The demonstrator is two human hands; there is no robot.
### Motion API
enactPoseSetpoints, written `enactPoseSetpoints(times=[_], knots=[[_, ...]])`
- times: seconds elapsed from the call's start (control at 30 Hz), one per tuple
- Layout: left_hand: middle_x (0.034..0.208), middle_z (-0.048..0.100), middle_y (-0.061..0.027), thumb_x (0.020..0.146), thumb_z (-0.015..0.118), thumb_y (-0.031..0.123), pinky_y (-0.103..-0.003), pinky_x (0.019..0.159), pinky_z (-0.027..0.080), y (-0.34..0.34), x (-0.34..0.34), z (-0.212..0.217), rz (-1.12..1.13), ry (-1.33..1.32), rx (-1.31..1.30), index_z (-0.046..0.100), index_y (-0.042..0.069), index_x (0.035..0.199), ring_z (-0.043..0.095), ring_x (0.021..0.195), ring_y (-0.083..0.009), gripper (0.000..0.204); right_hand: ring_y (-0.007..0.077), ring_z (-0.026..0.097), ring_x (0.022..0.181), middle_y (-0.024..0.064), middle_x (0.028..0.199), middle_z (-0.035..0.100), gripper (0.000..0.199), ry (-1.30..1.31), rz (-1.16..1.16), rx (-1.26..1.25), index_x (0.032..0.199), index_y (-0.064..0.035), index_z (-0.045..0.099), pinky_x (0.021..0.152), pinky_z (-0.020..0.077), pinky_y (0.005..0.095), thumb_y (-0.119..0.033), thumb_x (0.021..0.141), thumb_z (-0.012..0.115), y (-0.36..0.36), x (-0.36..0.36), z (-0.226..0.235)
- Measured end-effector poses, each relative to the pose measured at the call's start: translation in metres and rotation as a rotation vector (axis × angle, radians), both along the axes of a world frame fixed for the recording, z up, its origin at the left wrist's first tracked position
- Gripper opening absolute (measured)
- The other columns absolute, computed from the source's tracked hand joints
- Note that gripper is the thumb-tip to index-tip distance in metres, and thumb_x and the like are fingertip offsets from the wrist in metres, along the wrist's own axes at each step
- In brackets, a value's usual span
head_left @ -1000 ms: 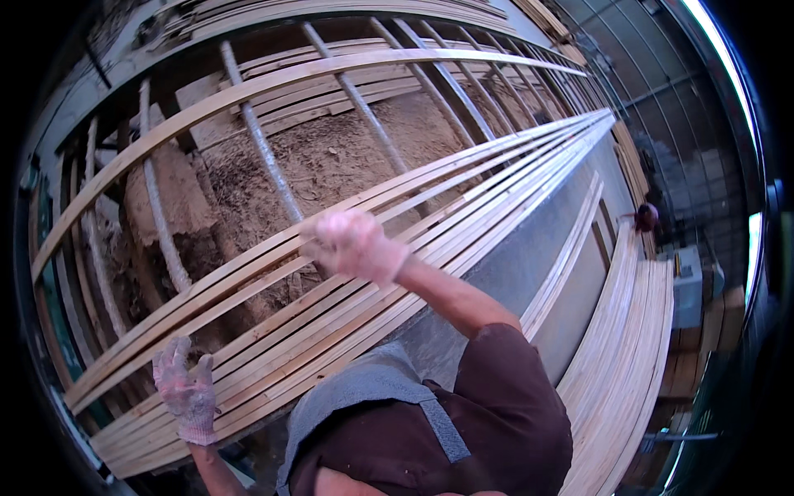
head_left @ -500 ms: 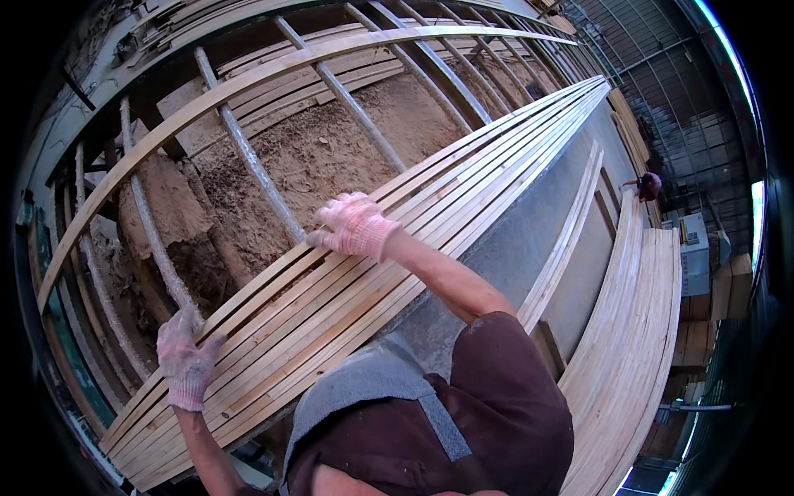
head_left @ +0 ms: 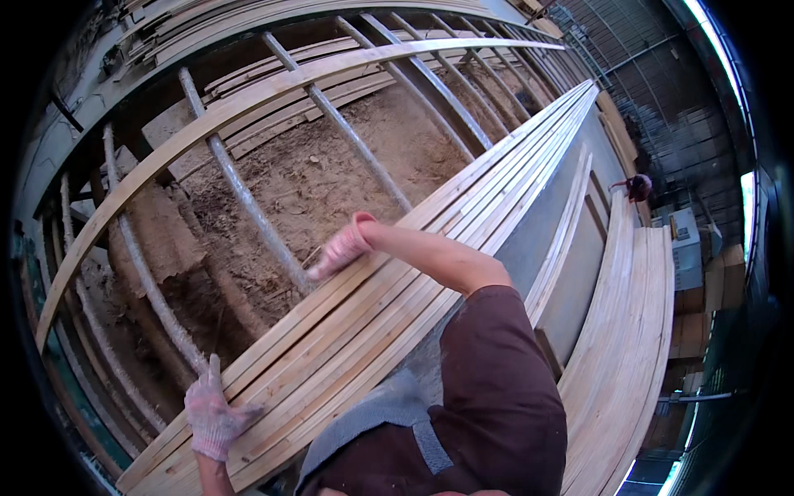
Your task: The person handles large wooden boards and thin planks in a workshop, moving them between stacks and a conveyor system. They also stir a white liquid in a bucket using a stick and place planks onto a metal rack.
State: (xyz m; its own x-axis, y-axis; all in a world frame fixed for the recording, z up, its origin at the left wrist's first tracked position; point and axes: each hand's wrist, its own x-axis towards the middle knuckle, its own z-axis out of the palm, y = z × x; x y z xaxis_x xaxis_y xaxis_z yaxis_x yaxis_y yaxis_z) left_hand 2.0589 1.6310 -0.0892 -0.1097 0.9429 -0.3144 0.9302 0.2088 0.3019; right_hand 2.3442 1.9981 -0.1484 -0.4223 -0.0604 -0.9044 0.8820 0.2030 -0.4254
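Note:
Long, pale wooden strips lie side by side in a layer before me, running from lower left to upper right. My left hand, in a pinkish knit glove, rests at the far edge near the strips' left end. Its thumb is spread across the wood, the other fingers pointing away. Further right, my right hand, gloved alike, reaches over to the same edge. Its fingers are stretched out and angled down along the outermost strip; the tips are partly hidden. Neither hand wraps round a strip.
Beyond the strips, metal rollers span a pit of sawdust, with one long board lying across them. At right are a grey tabletop, a stack of long boards and another person at its far end.
My right hand has turned, its spread fingers now drawn together and pointing down at the edge. The far strips sit closer together. The left hand's thumb lies further over the wood.

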Motion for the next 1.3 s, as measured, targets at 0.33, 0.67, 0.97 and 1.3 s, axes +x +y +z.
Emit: enactPoseSetpoints(times=[0.33, 0.67, 0.97, 1.3], knots=[[0.135, 0.063, -0.0233, 0.049, 0.09, 0.07, -0.053, 0.112, 0.042, 0.007, -0.015, -0.009, -0.094, 0.124, 0.18, 0.034, -0.004, 0.161, 0.061, 0.114, -0.0415, 0.145, 0.0236, 0.06, 0.133, 0.0064, 0.144, 0.067, 0.084, -0.113, 0.147, -0.011, 0.146, -0.0117, 0.066, 0.115, 0.0437, 0.0413, -0.078, 0.095, 0.056, 0.02, -0.024, 0.031], [0.122, 0.064, -0.0241, 0.06, 0.081, 0.082, -0.055, 0.098, 0.047, 0.018, -0.035, -0.016, -0.085, 0.036, 0.091, 0.031, 0.003, 0.166, 0.06, 0.11, -0.0435, 0.141, 0.0286, 0.069, 0.119, 0.0143, 0.125, 0.075, 0.093, 0.045, 0.164, 0.213, 0.13, -0.0048, 0.075, 0.104, 0.051, 0.0435, -0.086, 0.09, 0.053, 0.026, -0.022, 0.008], [0.128, 0.066, -0.0217, 0.05, 0.098, 0.058, -0.052, 0.103, 0.048, 0.045, -0.056, -0.003, -0.123, 0.116, 0.293, 0.032, 0.004, 0.166, 0.064, 0.116, -0.0414, 0.143, 0.0306, 0.069, 0.119, 0.0152, 0.124, 0.075, 0.097, 0.143, 0.136, 0.255, 0.127, -0.0031, 0.076, 0.105, 0.0529, 0.0456, -0.089, 0.09, 0.051, 0.054, -0.038, 0.036], [0.156, 0.051, -0.022, 0.083, 0.083, 0.037, -0.055, 0.121, 0.039, 0.079, -0.07, -0.048, -0.009, 0.347, 0.503, 0.037, 0.009, 0.164, 0.051, 0.14, -0.0443, 0.098, 0.0303, 0.074, 0.098, 0.018, 0.104, 0.078, 0.097, 0.239, 0.239, 0.522, 0.108, 0.0016, 0.08, 0.089, 0.0557, 0.0456, -0.089, 0.091, 0.049, 0.092, -0.082, 0.041]])
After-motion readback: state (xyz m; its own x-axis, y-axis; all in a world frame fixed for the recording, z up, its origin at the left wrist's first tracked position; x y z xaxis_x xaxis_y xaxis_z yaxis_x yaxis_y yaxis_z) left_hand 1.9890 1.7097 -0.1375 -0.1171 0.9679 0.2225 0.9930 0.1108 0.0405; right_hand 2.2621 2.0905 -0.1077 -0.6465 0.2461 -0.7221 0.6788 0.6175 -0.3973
